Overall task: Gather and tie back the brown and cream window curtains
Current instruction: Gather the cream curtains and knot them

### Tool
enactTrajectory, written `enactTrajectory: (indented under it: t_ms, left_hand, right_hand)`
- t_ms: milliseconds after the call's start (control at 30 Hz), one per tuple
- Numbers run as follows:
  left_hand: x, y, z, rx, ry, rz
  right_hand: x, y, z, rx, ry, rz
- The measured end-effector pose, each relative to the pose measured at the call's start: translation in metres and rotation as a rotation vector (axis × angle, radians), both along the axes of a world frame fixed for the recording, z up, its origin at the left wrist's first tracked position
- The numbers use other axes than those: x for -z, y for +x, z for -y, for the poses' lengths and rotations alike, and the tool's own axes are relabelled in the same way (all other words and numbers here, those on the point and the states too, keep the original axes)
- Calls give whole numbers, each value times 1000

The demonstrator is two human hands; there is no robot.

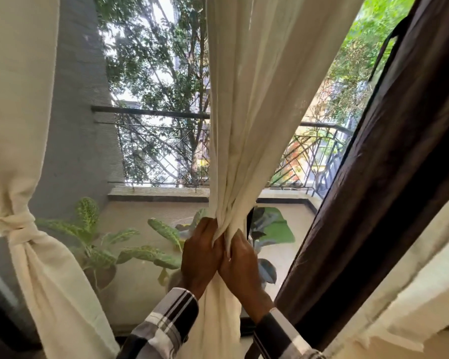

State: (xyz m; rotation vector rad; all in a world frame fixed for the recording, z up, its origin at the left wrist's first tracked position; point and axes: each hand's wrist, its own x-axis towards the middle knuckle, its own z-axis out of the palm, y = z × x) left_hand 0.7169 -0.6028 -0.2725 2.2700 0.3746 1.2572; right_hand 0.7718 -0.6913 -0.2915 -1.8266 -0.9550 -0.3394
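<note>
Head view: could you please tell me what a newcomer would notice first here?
Centre frame, the left hand and right hand grip the gathered middle cream curtain. At the far left hangs a cream curtain already knotted, and a brown curtain slants down the right side.
</note>
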Motion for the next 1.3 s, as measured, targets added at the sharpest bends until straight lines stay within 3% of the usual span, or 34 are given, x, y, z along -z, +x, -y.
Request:
enactTrajectory:
  t_ms: [100, 200, 433, 567, 667, 800, 867, 1000, 1100, 1167, 1300]
  left_hand:
    - [3, -4, -10, 12, 53, 12]
    - [4, -10, -15, 44, 93, -2]
    - [18, -20, 6, 207, -150, -12]
    - [27, -19, -5, 337, -158, -8]
    - [5, -24, -8, 404, -286, 59]
    - [-50, -15, 9, 358, -475, 255]
    - [-72, -6, 22, 282, -433, 161]
    - [-81, 8, 33, -5, -198, -11]
    - [-84, 10, 27, -83, -170, 41]
    - [-86, 9, 21, -93, -148, 65]
    - [-89, 8, 14, -92, -230, 64]
  right_hand:
    - [-3, 3, 6, -215, 88, -74]
    - [-12, -3, 7, -247, 185, -128]
    - [-33, -14, -3, 117, 166, 31]
    - [-34, -13, -6, 163, 105, -2]
    - [-29, -7, -6, 153, 64, 30]
    - [-36, -9, -9, 114, 59, 75]
    - [-31, -11, -10, 119, 31, 46]
    - [-19, -9, -4, -8, 49, -301]
    - [-27, -2, 3, -1, 44, -129]
    - [-31, 12, 8, -72, 63, -132]
    - [-44, 36, 18, -7, 378, -498]
